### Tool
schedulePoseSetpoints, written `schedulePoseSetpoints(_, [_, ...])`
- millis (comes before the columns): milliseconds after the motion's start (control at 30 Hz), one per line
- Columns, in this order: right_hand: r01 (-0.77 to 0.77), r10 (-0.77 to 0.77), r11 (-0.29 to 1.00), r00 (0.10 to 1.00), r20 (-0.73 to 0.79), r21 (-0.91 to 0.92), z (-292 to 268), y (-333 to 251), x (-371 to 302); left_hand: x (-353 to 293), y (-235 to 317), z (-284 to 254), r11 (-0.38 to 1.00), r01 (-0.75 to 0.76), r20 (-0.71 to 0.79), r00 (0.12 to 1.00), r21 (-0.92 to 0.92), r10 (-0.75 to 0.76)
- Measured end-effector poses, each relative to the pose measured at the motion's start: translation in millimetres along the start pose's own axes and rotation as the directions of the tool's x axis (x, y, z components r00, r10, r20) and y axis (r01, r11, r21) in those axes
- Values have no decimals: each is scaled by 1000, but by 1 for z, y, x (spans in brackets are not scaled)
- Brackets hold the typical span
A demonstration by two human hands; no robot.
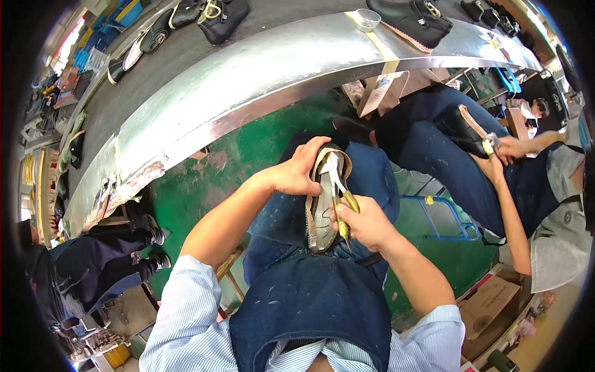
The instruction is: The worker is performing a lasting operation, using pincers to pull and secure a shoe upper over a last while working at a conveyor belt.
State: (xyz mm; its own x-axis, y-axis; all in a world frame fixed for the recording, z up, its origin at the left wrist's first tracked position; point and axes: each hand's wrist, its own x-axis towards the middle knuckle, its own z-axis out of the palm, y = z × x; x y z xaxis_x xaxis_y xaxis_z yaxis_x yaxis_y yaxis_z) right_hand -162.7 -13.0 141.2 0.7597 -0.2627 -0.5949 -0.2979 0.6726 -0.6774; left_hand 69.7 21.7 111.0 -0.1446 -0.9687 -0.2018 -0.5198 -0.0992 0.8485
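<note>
An upturned shoe (319, 226) lies across my lap with its sole facing up and a pale edge all round. My left hand (291, 175) is closed round its far left side, the thumb reaching onto the sole. In my right hand (367, 223) is a pair of pliers (351, 202) with yellow-green handles, gripped over the right side of the shoe. The bright jaws point away from me and lie over the far part of the sole. A thin pointed tip sticks out below my right fist; whether it belongs to the pliers I cannot tell.
A metal-edged workbench (248, 77) curves across in front, with a black shoe (415, 23), a clear cup (367, 21) and more shoes on it. At right a co-worker's hands (496, 158) work on another shoe (463, 130). A blue stool (449, 217) and a cardboard box (489, 304) stand nearby.
</note>
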Motion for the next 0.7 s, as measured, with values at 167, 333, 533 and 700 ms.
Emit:
schedulePoseSetpoints(167, [232,-538,595,826,-168,-770,-12,43,18,14,-27,3,986,36,64,998,-165,-26])
schedulePoseSetpoints(333, [109,-176,907,976,-131,-406,-15,31,0,22,-42,12,736,218,213,972,-641,-102])
schedulePoseSetpoints(533, [33,-36,997,998,46,64,-30,27,-17,28,-51,21,638,259,210,966,-725,-153])
schedulePoseSetpoints(700, [-28,-33,921,988,151,387,-42,25,4,33,-43,30,711,232,153,973,-664,-175])
